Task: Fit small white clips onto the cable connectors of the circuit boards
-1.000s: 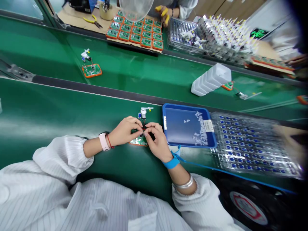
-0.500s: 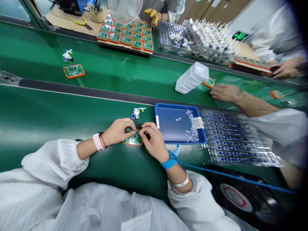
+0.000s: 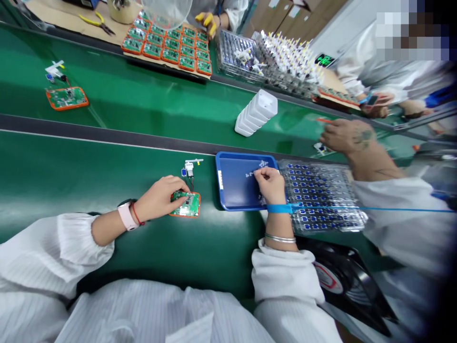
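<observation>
The right hand (image 3: pixel 272 185) has just left the green board (image 3: pixel 193 205) and is now over the blue tray (image 3: pixel 235 190). That means only the left hand (image 3: pixel 160 197) is at the board now. The board sits in an orange frame on the green tabletop (image 3: pixel 214 247), to the left of the tray. The left hand reaches over the board's left side, with its thumb and fingers near the top part. I cannot tell if its grip is open or closed, or if it is pinching anything there. The right hand's grip is closed, with the thumb and finger tips together, right beside some tiny white bits (image 3: pixel 249 174) in the tray. I cannot see if a bit is caught between them. More white bits (image 3: pixel 263 163) lie near the tray's far edge. Thin wires (image 3: pixel 192 184) run from the board up to a little white motor (image 3: pixel 189 167) with a white arm on top, and a small blue square (image 3: pixel 183 172) is just beside it. A clear tray (image 3: pixel 314 190) with rows of blue pieces is just to the right of the blue one. Farther back are a stack of white cups (image 3: pixel 255 114) and another person's hand (image 3: pixel 342 136).
</observation>
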`<state>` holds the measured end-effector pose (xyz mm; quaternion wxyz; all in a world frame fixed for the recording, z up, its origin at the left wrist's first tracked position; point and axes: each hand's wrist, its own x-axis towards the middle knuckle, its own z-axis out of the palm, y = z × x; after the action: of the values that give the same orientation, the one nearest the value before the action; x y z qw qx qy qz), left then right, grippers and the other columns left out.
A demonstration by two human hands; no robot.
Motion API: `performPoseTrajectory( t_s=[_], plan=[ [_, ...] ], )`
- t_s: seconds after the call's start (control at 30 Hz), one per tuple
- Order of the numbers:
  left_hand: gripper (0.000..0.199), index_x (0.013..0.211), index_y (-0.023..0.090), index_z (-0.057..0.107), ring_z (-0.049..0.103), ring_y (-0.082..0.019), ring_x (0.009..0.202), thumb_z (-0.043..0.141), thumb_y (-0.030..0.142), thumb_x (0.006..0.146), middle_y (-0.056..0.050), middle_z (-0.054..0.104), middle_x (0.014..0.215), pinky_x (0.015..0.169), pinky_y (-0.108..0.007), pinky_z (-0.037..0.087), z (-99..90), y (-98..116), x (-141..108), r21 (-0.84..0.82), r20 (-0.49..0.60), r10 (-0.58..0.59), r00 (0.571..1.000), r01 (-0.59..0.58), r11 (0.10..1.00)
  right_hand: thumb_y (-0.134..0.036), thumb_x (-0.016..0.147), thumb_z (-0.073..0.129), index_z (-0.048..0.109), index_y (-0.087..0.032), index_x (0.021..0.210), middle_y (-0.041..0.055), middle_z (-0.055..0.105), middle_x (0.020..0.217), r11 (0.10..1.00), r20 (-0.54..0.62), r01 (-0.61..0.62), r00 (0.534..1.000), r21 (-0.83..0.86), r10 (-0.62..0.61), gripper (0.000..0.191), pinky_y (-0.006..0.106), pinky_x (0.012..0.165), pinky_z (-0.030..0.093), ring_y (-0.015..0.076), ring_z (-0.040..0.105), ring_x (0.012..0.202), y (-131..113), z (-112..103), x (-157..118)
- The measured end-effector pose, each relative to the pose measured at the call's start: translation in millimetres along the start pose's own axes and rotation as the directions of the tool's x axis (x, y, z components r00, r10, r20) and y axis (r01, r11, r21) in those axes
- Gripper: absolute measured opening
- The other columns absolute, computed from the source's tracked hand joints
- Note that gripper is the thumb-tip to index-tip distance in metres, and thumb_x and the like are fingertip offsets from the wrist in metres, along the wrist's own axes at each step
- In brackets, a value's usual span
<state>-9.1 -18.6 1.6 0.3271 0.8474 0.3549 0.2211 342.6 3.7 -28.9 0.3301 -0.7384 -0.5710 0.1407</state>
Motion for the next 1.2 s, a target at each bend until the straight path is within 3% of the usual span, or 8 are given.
performPoseTrajectory(
  t_s=[0.2,0.3,0.43,0.53,0.63,0.8,1.03,1.2],
  plan=[
    [0.015,0.092,0.017,0.06,0.056,-0.019,0.087,0.051,0.025,0.084,-0.005,0.064,0.096,0.079,-0.033,0.042,0.3,-1,0,-0.008,0.009,0.011,1.0,-0.011,1.0,-0.025,0.07,0.054,0.054,-0.02,0.059,0.0047,0.056,0.069,0.995,0.056,0.07,0.996,-0.072,-0.066,0.012,0.039,0.075,0.045,0.0191,0.051,0.072,1,-4,3],
    [0.014,0.091,0.017,0.06,0.056,-0.019,0.087,0.052,0.024,0.084,-0.005,0.065,0.095,0.079,-0.033,0.042,0.8,-2,1,-0.017,0.0,0.012,1.0,-0.012,1.0,-0.022,0.071,0.054,0.051,-0.02,0.057,0.0064,0.055,0.073,0.991,0.055,0.103,0.994,-0.081,-0.098,0.014,0.041,0.079,0.044,0.0208,0.052,0.078,-11,-7,1],
    [0.011,0.084,0.017,0.063,0.058,-0.017,0.085,0.054,0.023,0.084,-0.004,0.066,0.089,0.078,-0.031,0.043,1.3,2,2,-0.094,-0.069,-0.003,0.998,-0.004,0.996,-0.027,0.079,0.051,0.055,-0.02,0.07,0.01,0.055,0.091,0.971,0.055,0.21,0.975,0.115,-0.217,0.013,0.037,0.077,0.045,0.0214,0.053,0.088,-65,2,-31],
    [0.013,0.079,0.017,0.065,0.059,-0.016,0.083,0.055,0.023,0.085,-0.003,0.067,0.086,0.078,-0.029,0.043,1.8,6,2,-0.178,-0.116,-0.005,0.993,-0.016,0.984,-0.024,0.084,0.049,0.055,-0.02,0.075,0.0079,0.054,0.095,0.897,0.181,0.325,0.904,0.3,-0.388,0.012,0.035,0.079,0.045,0.019,0.054,0.091,-114,22,-71],
    [0.012,0.082,0.017,0.067,0.059,-0.016,0.085,0.057,0.023,0.084,-0.004,0.068,0.089,0.08,-0.029,0.044,2.7,7,1,-0.221,-0.121,-0.019,0.992,-0.008,0.975,-0.019,0.085,0.047,0.052,-0.02,0.074,0.0068,0.053,0.095,0.87,0.296,0.32,0.848,0.375,-0.44,0.013,0.035,0.082,0.045,0.0179,0.054,0.092,-140,43,-100],
    [0.01,0.078,0.018,0.068,0.06,-0.016,0.084,0.059,0.018,0.081,-0.003,0.068,0.087,0.08,-0.031,0.045,4.4,7,1,-0.193,-0.1,-0.042,0.994,0.022,0.981,-0.019,0.084,0.047,0.052,-0.02,0.074,0.0076,0.053,0.096,0.883,0.334,0.267,0.852,0.386,-0.404,0.011,0.037,0.085,0.044,0.0195,0.053,0.096,-138,58,-108],
    [0.013,0.067,0.016,0.069,0.062,-0.015,0.074,0.058,0.012,0.074,-0.002,0.068,0.081,0.071,-0.027,0.046,1.5,13,10,-0.129,-0.047,-0.176,0.983,0.169,0.977,-0.015,0.08,0.047,0.051,-0.02,0.069,0.0068,0.053,0.09,0.903,0.387,0.226,0.845,0.366,-0.369,0.013,0.035,0.079,0.046,0.0184,0.054,0.087,-135,60,-101],
    [0.012,0.065,0.016,0.066,0.062,-0.014,0.071,0.059,0.012,0.073,-0.001,0.068,0.077,0.069,-0.025,0.045,-5.2,13,15,-0.085,0.008,-0.201,0.98,0.201,0.976,-0.014,0.079,0.047,0.052,-0.02,0.067,0.006,0.053,0.086,0.91,0.399,0.231,0.842,0.344,-0.364,0.014,0.034,0.076,0.047,0.018,0.054,0.084,-141,60,-103]
  ],
)
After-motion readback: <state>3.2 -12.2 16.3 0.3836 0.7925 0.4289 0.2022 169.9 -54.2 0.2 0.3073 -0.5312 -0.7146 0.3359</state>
